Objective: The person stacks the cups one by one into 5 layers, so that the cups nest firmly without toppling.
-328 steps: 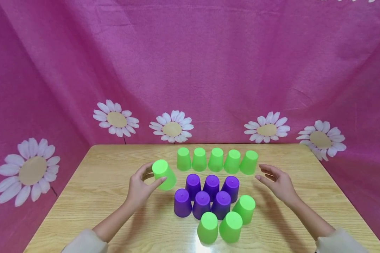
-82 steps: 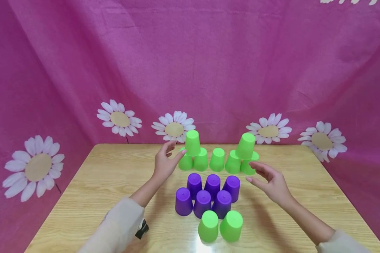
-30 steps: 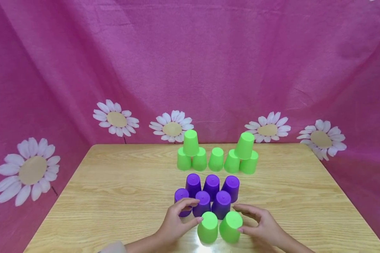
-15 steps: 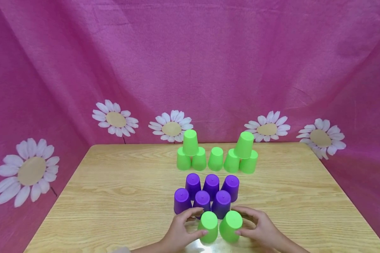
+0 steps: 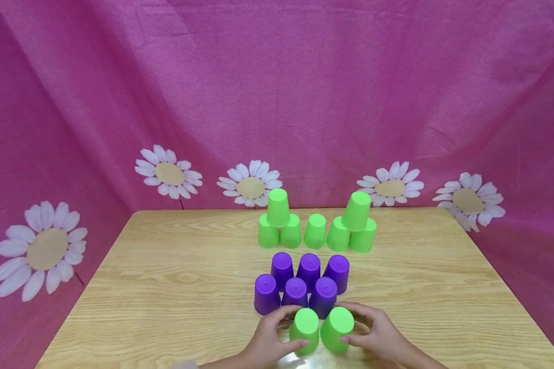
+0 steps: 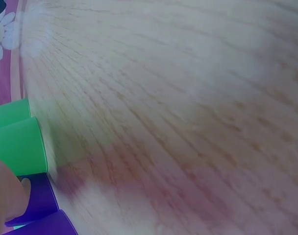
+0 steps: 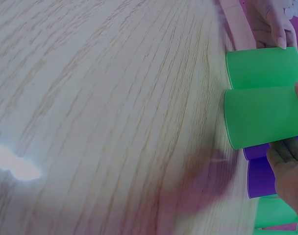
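Two upside-down green cups stand side by side near the table's front edge. My left hand (image 5: 268, 337) holds the left green cup (image 5: 305, 328), thumb across its near side and fingers reaching behind it. Around the right green cup (image 5: 336, 330) curls my right hand (image 5: 380, 333), thumb on the near face. In the right wrist view, this cup (image 7: 264, 117) sits between the right thumb and fingers. Directly behind are two rows of upturned purple cups, a front row (image 5: 266, 294) and a back row (image 5: 309, 271). The fingers of both hands come close to the front row.
Farther back runs a row of several upturned green cups (image 5: 315, 233). One green cup (image 5: 278, 207) bridges its left pair and another green cup (image 5: 357, 211) its right pair. A pink cloth (image 5: 304, 102) with daisies hangs behind the wooden table (image 5: 166, 277).
Earlier, two more green cups were set on the back row. Both hands then came down to the front pair; the left hand has moved right, closing around the left cup.
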